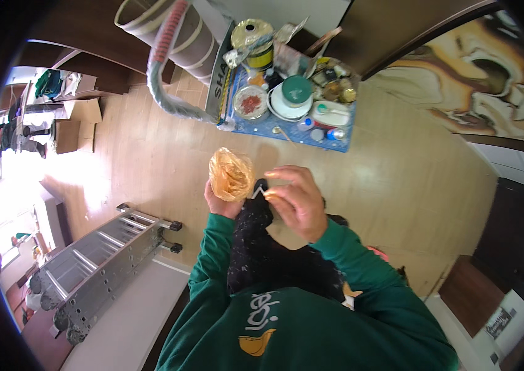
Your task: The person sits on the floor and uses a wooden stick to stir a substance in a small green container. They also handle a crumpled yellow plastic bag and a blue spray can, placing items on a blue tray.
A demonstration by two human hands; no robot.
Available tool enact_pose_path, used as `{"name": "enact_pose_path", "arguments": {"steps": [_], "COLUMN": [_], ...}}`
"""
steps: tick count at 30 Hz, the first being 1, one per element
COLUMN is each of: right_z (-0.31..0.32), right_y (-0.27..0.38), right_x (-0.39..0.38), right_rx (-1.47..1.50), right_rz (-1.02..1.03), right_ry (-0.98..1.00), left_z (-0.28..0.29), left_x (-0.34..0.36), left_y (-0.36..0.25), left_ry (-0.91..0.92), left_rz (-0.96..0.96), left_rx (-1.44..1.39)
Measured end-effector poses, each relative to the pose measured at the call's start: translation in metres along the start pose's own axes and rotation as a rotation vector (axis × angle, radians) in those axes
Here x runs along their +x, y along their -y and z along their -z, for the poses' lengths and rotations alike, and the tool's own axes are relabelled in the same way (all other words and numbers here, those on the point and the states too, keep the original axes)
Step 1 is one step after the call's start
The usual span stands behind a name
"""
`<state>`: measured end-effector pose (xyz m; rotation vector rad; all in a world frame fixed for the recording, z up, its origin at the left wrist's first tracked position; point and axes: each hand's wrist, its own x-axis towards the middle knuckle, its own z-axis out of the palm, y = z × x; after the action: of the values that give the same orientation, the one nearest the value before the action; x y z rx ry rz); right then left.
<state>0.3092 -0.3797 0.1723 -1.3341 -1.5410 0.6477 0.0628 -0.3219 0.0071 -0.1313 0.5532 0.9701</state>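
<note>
My left hand (pixel 221 201) is wrapped round a crumpled, see-through orange plastic bag (pixel 231 175). The bag bulges and gapes at the top; whether a cup or tub sits inside it I cannot make out. To its right hovers my right hand (pixel 299 201), thumb and fingertips apart and pointing toward the bag without touching it. The fingertips look orange-tinted, and I see nothing between them. Below the hands are my dark, speckled trousers (pixel 249 247) and the tip of a black shoe (pixel 262 184).
Ahead stands a blue-topped cart (pixel 255 127) crowded with cans, a green-lidded white tub (pixel 297 90), bottles and a bowl of red bits (pixel 250 103). A plastic-wrapped hose (pixel 163 68) curves beside it. An aluminium ladder (pixel 107 260) lies at left; patterned panel (pixel 460 74) at far right.
</note>
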Motion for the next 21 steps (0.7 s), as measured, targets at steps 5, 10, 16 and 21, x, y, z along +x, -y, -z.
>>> {"name": "enact_pose_path", "arguments": {"steps": [5,10,16,21], "right_z": [0.010,0.065,0.101,0.135], "right_y": [0.098,0.162,0.187,0.184], "right_x": [0.039,0.028,0.000,-0.024], "right_rx": [-0.230,-0.177,0.252,0.165], "right_rz": [-0.094,-0.042,-0.355,-0.200], "right_ry": [0.185,0.058,0.081,0.117], "left_z": [-0.150,-0.223,-0.257,-0.256], "left_x": [-0.076,-0.131,-0.171,-0.208], "left_y": [0.031,0.023,0.040,0.080], "left_ry": [0.164,0.316,0.333,0.295], "left_rz": [0.089,0.187,0.197,0.168], "left_rx": [-0.106,-0.109,-0.019,0.083]}}
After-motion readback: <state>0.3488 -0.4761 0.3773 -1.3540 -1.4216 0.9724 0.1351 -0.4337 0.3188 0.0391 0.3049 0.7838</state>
